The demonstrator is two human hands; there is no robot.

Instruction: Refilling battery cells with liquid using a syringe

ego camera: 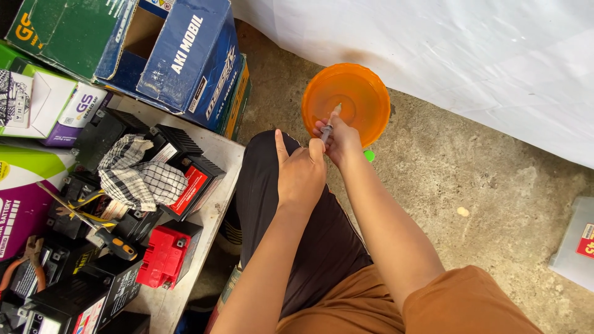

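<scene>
My right hand [341,142] grips a small syringe [330,125], its tip pointing into an orange plastic bowl [366,93] on the concrete floor. My left hand [301,174] sits just left of it over my dark trouser leg, thumb raised, fingers curled toward the syringe's rear end; whether it holds the plunger is hidden. A small green cap [369,155] lies beside the bowl.
A low bench [213,213] at left carries several black batteries, a red battery [164,255], a checked cloth [139,173], pliers [30,253] and a screwdriver. Cardboard boxes [179,55] stack behind it. A white sheet [464,55] hangs at the back; a grey box [575,244] lies right.
</scene>
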